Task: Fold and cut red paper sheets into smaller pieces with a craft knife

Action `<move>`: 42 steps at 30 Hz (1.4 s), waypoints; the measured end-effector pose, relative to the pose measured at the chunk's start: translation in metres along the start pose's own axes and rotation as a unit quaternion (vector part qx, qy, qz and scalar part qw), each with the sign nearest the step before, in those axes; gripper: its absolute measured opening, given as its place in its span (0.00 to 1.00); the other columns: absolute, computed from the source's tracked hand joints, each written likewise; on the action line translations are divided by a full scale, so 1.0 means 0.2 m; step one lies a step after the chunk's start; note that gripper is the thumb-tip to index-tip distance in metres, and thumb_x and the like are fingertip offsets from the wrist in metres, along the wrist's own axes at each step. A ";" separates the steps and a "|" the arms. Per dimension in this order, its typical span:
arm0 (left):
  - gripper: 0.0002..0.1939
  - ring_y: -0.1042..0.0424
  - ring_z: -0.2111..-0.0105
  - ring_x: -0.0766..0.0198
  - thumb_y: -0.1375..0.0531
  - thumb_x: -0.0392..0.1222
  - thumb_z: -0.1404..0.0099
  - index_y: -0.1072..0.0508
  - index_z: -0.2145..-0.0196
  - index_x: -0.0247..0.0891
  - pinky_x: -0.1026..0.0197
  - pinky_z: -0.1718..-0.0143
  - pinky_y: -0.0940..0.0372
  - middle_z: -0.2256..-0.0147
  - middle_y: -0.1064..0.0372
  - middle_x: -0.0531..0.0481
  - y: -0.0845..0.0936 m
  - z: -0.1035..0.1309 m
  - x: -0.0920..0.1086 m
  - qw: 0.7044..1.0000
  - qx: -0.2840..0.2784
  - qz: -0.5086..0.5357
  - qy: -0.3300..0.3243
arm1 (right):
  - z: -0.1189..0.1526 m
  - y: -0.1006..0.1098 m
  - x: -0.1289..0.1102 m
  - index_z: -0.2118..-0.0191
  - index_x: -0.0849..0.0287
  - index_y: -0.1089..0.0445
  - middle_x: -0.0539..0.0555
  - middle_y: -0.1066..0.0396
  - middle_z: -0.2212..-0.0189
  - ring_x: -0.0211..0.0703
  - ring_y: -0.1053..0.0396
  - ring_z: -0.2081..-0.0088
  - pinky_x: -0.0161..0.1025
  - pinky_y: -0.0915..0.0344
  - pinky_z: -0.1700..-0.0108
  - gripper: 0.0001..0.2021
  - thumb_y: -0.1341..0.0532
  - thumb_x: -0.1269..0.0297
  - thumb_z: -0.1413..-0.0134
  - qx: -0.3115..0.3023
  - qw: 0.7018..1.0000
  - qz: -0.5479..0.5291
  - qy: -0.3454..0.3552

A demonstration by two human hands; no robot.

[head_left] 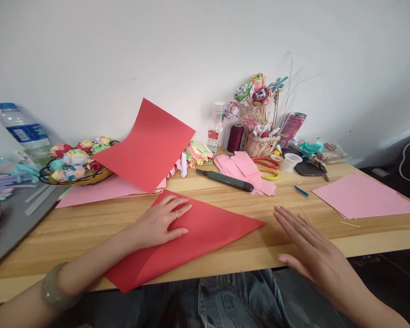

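Note:
A folded red sheet of paper (208,228) lies on the wooden table, its pointed right corner near the middle and its lower left part reaching over the front edge. My left hand (166,221) rests on its upper left part with the fingers apart, a ring on one finger. To the right of the pointed corner is my right hand (304,241), open, thumb apart from the fingers, holding nothing and not touching the paper. Another red sheet (150,146) stands behind, leaning over pink paper (99,191) and a basket of paper flowers (80,161).
Behind the folded sheet lie a dark green cutter (225,180), small pink pieces (242,166) and scissors (269,173). A flower pot (262,145) stands at the wall. Pink sheets (365,196) lie right; a bottle (23,127) stands left.

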State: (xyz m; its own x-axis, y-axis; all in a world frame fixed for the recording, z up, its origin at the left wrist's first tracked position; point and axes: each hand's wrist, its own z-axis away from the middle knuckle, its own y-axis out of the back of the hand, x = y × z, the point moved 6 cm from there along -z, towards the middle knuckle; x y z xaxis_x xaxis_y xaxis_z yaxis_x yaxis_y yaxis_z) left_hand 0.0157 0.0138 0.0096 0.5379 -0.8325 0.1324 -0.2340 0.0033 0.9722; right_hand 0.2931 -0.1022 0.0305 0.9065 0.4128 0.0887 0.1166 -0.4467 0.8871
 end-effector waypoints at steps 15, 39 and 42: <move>0.18 0.46 0.45 0.61 0.55 0.40 0.31 0.36 0.45 0.44 0.51 0.42 0.49 0.45 0.42 0.48 -0.01 -0.18 -0.12 0.993 -0.020 0.114 0.034 | -0.50 -0.31 -0.20 0.35 0.65 0.64 0.61 0.65 0.36 0.46 0.66 0.36 0.52 0.61 0.37 0.38 0.51 0.46 0.43 -0.247 0.918 -0.233 0.203; 0.19 0.70 0.36 0.53 0.50 0.42 0.33 0.39 0.44 0.49 0.42 0.41 0.56 0.36 0.62 0.53 -0.05 -0.18 -0.17 0.988 -0.072 0.130 0.034 | -0.55 -0.27 -0.91 0.37 0.71 0.57 0.64 0.65 0.36 0.46 0.66 0.36 0.46 0.61 0.37 0.37 0.48 0.51 0.46 -0.278 0.815 -0.353 0.367; 0.21 0.69 0.36 0.53 0.50 0.46 0.33 0.41 0.43 0.48 0.42 0.41 0.57 0.37 0.59 0.53 -0.04 -0.16 -0.15 0.992 -0.055 0.113 0.018 | -0.55 -0.25 -0.88 0.37 0.70 0.57 0.63 0.65 0.36 0.44 0.66 0.36 0.45 0.61 0.37 0.35 0.51 0.52 0.43 -0.294 0.811 -0.353 0.361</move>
State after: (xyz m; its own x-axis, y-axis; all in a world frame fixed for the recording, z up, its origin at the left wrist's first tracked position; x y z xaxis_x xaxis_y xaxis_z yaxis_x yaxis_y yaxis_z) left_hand 0.0278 0.0571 0.0039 0.5108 -0.7831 0.3547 -0.2643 0.2496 0.9316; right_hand 0.0832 -0.0660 0.0208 0.1990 0.8533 -0.4819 0.0965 0.4723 0.8761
